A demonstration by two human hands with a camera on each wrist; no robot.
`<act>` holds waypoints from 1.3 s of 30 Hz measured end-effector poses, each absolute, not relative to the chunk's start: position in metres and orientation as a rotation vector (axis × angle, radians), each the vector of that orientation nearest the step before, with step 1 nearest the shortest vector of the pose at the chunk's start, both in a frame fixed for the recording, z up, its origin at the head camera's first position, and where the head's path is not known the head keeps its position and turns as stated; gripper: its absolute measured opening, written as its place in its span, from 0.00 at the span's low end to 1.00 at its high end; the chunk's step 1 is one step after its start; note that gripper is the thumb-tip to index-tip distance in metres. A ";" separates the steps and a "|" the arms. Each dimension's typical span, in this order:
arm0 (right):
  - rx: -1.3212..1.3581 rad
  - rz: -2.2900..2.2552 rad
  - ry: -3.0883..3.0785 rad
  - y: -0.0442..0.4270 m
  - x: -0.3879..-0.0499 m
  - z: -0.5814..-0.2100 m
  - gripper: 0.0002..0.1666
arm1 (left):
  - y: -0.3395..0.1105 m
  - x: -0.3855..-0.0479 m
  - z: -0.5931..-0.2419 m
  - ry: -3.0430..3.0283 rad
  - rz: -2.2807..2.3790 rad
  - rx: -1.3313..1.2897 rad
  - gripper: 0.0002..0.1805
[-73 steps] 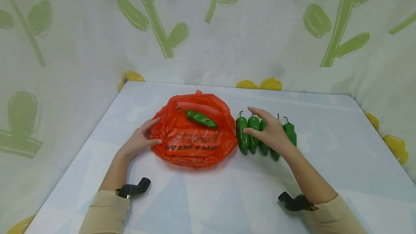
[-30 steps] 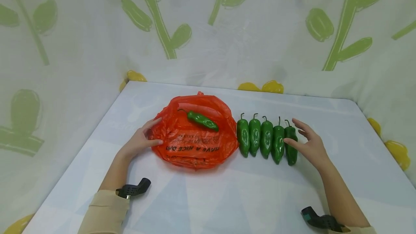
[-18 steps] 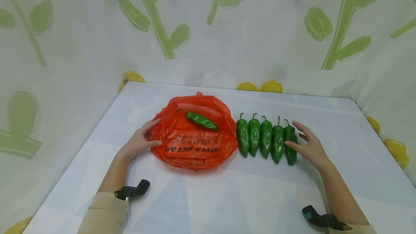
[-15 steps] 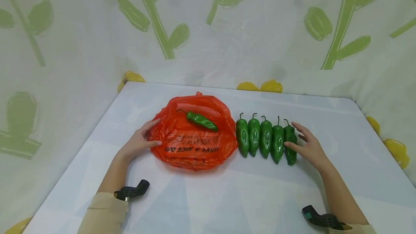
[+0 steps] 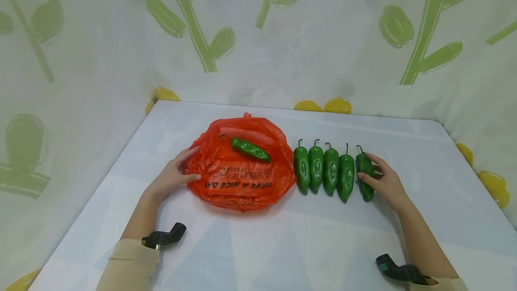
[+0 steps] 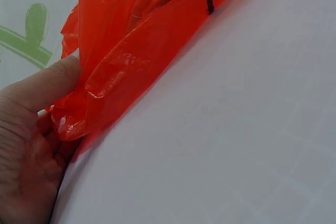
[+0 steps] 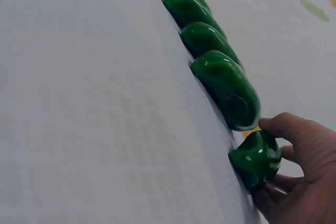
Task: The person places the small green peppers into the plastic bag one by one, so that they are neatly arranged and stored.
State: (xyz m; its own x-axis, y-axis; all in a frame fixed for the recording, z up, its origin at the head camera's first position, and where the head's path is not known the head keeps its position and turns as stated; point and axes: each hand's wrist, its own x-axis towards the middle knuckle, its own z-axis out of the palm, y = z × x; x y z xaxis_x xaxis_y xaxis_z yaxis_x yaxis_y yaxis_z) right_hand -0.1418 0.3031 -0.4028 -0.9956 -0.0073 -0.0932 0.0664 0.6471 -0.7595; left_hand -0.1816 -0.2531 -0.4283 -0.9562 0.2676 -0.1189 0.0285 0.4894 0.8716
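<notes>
Thumb and fingers of the right grip point(image 5: 383, 181) are curled round the end pepper point(image 7: 256, 158), the last in the row toward 3 o'clock; whether it is clear of the table point(image 5: 262, 255) I cannot tell. Half a second ago this pepper lay close against its neighbour; now it sits slightly farther toward 3 o'clock, stem leaning toward 11, with a visible gap beside it. The four other peppers point(image 5: 330, 172) lie side by side at 9 o'clock from the right grip, stems toward 12, in the same order as before. Just past them, also toward 9 o'clock, the red bag point(image 5: 242, 199) spreads wide, its printed letters upside down. A sixth pepper point(image 5: 251, 149) rests within it, stem toward 10 o'clock, unmoved. At the bag's 9 o'clock edge, the left grip point(image 5: 171, 176) holds the plastic between thumb and fingers, just as it did earlier. Each wrist carries a black device, below a beige sleeve at the left point(image 5: 127, 264). Beyond the table, toward 12 o'clock, hangs a pale backdrop point(image 5: 315, 57) with green leaves.
</notes>
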 end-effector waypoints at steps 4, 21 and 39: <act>0.120 -1.282 2.776 0.304 -0.140 -0.402 0.44 | -0.252 -0.182 -0.428 2.487 1.472 0.268 0.46; 0.297 -1.248 2.899 0.303 -0.139 -0.402 0.38 | -0.251 -0.183 -0.428 2.468 1.497 0.263 0.46; 0.220 -1.313 2.976 0.293 -0.137 -0.388 0.36 | -0.252 -0.179 -0.423 2.495 1.464 0.272 0.45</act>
